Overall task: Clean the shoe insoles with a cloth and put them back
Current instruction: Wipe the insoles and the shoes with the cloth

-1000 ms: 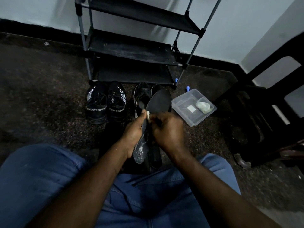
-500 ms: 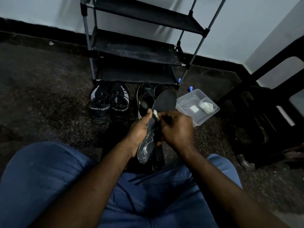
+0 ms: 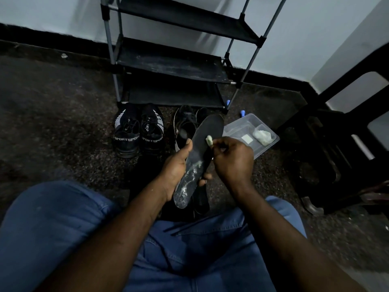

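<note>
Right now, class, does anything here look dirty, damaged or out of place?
The insole held by the left hand shows whitish, flaky patches at its heel end; its toe end is plain dark. Nothing else stands out.

Matt dark insole (image 3: 207, 142) with whitish smears, clear glossy plastic tub (image 3: 235, 128), blue denim jeans (image 3: 52, 228), speckled rough floor (image 3: 52, 123)

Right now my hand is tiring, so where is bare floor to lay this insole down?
Bare floor lies left of the sport shoes, out to the wall. A smaller patch lies behind the plastic tub. Between the rack, the dark shoes and the tub it is crowded.
</note>
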Demonstrator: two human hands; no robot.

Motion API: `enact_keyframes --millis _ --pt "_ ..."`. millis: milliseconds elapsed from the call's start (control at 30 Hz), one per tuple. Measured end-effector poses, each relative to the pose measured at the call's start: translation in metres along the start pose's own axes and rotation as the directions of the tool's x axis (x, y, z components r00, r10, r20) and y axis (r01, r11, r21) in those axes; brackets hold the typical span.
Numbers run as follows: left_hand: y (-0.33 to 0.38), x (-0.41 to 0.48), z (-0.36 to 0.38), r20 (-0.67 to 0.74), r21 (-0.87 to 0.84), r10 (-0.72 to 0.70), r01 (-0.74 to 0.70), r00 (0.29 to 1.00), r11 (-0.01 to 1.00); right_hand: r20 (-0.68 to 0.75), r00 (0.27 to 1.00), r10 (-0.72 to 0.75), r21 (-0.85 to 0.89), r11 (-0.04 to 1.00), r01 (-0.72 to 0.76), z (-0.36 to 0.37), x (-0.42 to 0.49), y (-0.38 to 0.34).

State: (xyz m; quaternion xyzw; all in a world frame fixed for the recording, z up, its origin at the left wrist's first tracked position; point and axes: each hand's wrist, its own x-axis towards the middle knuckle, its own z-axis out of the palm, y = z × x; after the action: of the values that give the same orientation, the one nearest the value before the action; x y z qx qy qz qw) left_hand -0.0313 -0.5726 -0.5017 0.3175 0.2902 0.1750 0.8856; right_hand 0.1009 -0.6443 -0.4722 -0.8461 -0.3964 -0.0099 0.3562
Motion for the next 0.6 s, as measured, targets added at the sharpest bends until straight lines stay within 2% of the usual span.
enact_keyframes --millis 33,100,167,267,333,400,500,533,600 --pt "0.0 0.0 0.001 0.002 -0.021 0.0 0.0 1.0 1.0 0.039 0.999 -0.031 0.017 0.999 0.03 0.003 -0.006 -0.003" --pt "0.0 0.0 0.003 -0.025 -0.073 0.022 -0.024 0.999 0.997 0.112 0.976 -0.189 0.011 0.982 0.189 0.008 -0.022 -0.009" --pt "0.001 0.0 0.005 -0.025 -0.072 0.034 -0.036 0.999 0.997 0.112 0.954 -0.278 -0.035 0.958 0.284 0.006 -0.023 -0.013" --pt "0.003 -0.001 0.0 -0.064 0.071 0.025 -0.021 0.998 0.997 -0.023 0.996 -0.083 -0.016 0.996 0.083 0.0 0.005 -0.006" --pt "0.002 -0.003 0.0 -0.01 0.048 -0.001 0.001 1.0 0.999 -0.108 0.994 0.017 0.006 1.0 -0.017 -0.003 0.021 0.0" --pt "0.003 -0.003 0.001 0.023 0.039 -0.007 0.006 1.0 0.999 -0.086 0.995 -0.048 -0.014 0.999 0.047 -0.004 0.024 0.001" --pt "0.007 0.0 0.001 0.026 0.069 -0.017 0.015 1.0 0.998 0.061 0.979 -0.195 -0.004 0.981 0.196 -0.005 0.018 -0.004" --pt "0.008 0.0 0.002 0.022 0.08 0.001 -0.003 1.0 0.997 0.062 0.981 -0.184 0.004 0.983 0.184 -0.007 0.02 -0.004" --pt "0.006 0.002 0.002 0.017 0.084 0.01 -0.011 1.0 0.996 -0.015 0.998 -0.058 0.042 0.997 0.059 -0.01 0.03 -0.002"
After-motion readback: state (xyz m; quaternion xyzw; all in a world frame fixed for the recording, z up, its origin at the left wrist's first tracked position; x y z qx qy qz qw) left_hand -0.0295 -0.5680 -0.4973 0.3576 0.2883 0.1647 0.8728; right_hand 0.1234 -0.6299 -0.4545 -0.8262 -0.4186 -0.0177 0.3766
